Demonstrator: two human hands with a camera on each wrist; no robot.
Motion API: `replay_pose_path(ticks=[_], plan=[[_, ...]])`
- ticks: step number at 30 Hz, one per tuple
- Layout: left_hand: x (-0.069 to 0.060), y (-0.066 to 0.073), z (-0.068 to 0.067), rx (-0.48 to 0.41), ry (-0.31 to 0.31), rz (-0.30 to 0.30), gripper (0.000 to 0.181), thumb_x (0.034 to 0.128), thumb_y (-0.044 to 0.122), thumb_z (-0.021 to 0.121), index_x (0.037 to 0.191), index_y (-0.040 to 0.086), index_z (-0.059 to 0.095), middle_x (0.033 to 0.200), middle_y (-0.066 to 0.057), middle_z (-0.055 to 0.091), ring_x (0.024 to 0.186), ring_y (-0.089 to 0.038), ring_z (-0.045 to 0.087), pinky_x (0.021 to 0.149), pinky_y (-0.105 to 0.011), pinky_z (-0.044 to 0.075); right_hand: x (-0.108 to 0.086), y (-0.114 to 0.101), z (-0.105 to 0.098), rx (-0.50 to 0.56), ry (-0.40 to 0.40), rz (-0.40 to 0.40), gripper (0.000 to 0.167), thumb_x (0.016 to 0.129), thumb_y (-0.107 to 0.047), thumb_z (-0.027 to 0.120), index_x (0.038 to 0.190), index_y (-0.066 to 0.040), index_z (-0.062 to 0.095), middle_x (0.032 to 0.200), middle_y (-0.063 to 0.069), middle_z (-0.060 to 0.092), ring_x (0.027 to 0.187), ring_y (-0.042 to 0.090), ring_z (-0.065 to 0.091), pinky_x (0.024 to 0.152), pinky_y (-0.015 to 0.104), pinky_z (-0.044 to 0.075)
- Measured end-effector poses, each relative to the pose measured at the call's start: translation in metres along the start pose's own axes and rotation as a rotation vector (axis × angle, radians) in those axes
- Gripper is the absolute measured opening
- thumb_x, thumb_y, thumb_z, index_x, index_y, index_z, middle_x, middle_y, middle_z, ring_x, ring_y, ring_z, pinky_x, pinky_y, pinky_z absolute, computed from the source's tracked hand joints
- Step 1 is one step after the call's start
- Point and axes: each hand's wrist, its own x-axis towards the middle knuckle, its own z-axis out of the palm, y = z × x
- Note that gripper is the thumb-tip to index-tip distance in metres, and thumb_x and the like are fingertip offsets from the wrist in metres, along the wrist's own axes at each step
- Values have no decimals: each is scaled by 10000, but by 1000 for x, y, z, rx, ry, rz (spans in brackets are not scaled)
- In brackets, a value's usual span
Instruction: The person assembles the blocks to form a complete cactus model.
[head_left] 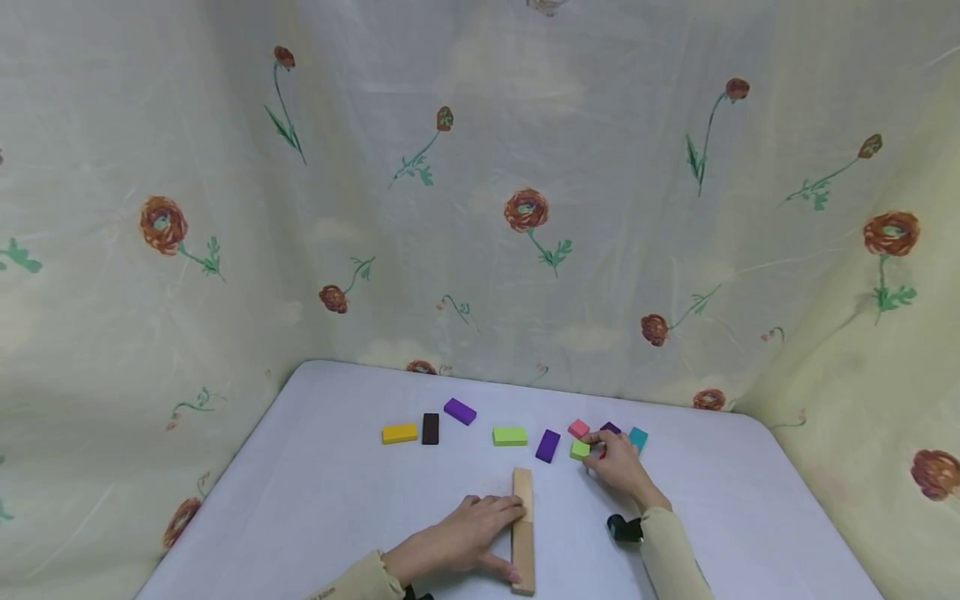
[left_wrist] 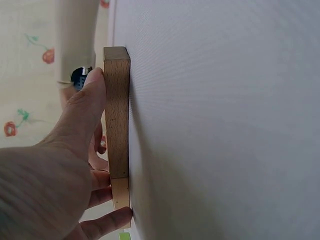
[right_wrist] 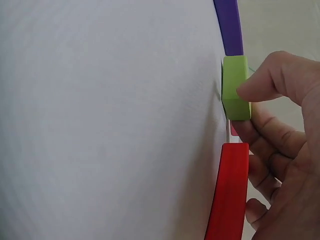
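Two plain wooden blocks point(head_left: 522, 554) lie end to end in a line in front of me. My left hand point(head_left: 468, 533) rests on them from the left, its thumb at the near block and its fingertips on the far one. In the left wrist view the thumb touches the side of the wooden block point(left_wrist: 118, 115). My right hand point(head_left: 621, 467) pinches a light green block point(right_wrist: 235, 85) between thumb and fingers, at the table surface. A red block point(right_wrist: 229, 192) lies beside it, mostly hidden by the hand in the head view.
Around the right hand lie a pink block point(head_left: 578, 428), a dark purple block point(head_left: 611, 427), a teal block point(head_left: 638, 439) and a purple block point(head_left: 548, 446). Further left are another light green point(head_left: 510, 437), a purple point(head_left: 460, 411), a black point(head_left: 431, 429) and a yellow block point(head_left: 399, 433).
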Motion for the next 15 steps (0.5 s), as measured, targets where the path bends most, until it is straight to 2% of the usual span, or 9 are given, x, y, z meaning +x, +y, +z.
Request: replay_pose_path(ticks=[7, 15], plan=[[0, 0, 1, 9, 5, 3, 934, 734, 729, 604, 1469, 195, 387, 1530, 43, 371, 1363, -134, 394, 1047, -442, 390, -2, -2, -2, 6, 11, -23, 342, 808, -199, 729, 1122, -87, 654, 1114, 96, 613, 1076, 285, 437, 914, 529, 359], [0, 0, 1, 7, 5, -1, 932, 732, 730, 605, 1467, 198, 392, 1526, 40, 377, 1357, -139, 401, 1044, -443, 394, -1, -5, -3, 3, 29, -32, 378, 818, -232, 737, 1145, -68, 642, 1100, 80, 633, 1003, 244, 460, 808, 387, 367]])
